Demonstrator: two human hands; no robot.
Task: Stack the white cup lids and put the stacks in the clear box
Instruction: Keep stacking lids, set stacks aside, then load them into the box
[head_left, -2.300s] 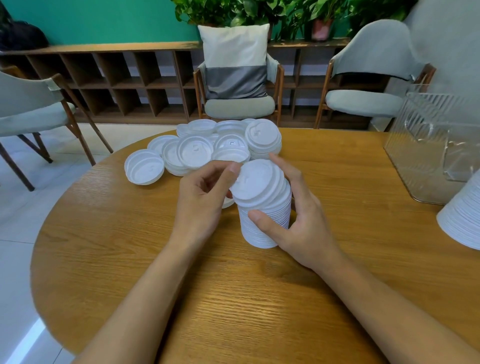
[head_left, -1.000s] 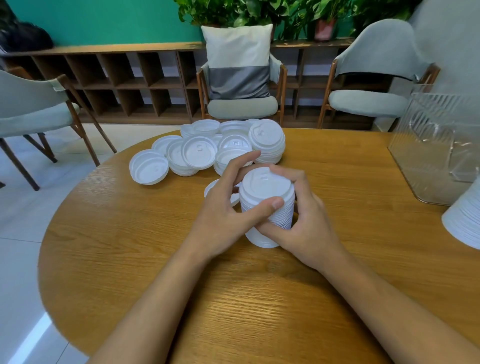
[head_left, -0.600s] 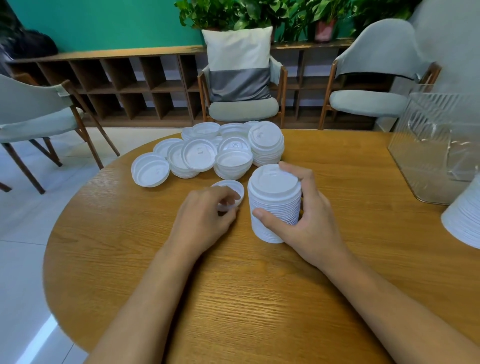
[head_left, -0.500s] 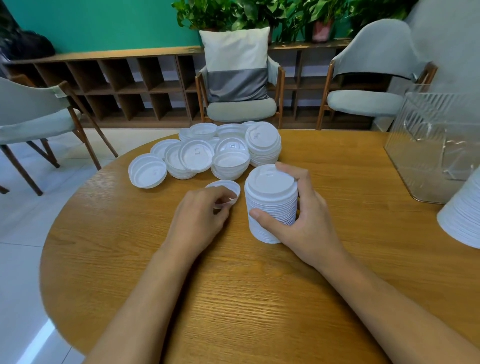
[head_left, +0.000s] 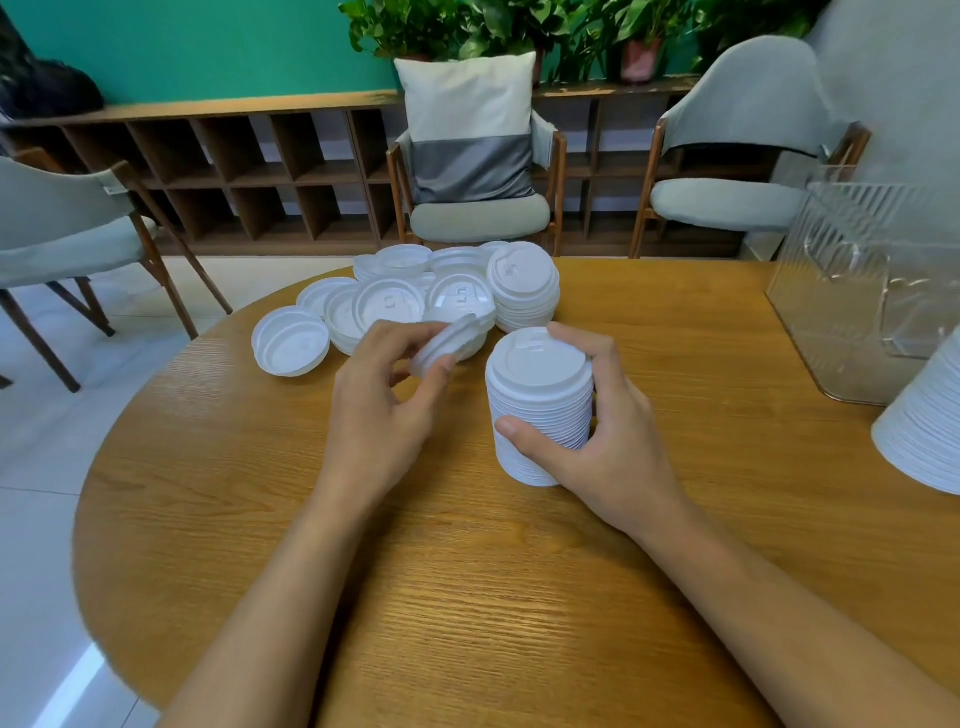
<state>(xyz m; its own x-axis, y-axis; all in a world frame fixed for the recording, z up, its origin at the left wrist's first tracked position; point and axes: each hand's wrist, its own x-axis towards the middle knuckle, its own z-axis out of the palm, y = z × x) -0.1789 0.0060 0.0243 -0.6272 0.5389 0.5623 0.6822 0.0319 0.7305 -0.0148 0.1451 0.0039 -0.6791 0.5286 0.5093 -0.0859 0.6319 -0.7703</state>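
Raised off the bench (head_left: 467, 597): one lid (head_left: 447, 345), now tilted in our left hand (head_left: 379, 410).
Our left fingers (head_left: 395, 335) pinch it; right fingers (head_left: 524, 436) grip the upright stack (head_left: 540, 405) on the bench. Embossed lid marks are unreadable.

Us at the round wooden desk (head_left: 467, 597) again. Our right hand (head_left: 602, 431) is wrapped round a tall stack of white lids (head_left: 540, 405) standing upright mid-desk, thumb on the near side, fingers round the back. Our left hand (head_left: 384, 410), at 9 o'clock from that stack, pinches a single lid (head_left: 441, 345), tilted and off the desk. The loose lids (head_left: 395, 306) and short piles sit at 11 o'clock. The clear box (head_left: 872, 291) is at 2 o'clock, and another big stack (head_left: 924, 436) pokes in at 3 o'clock, cut off at the edge of view.
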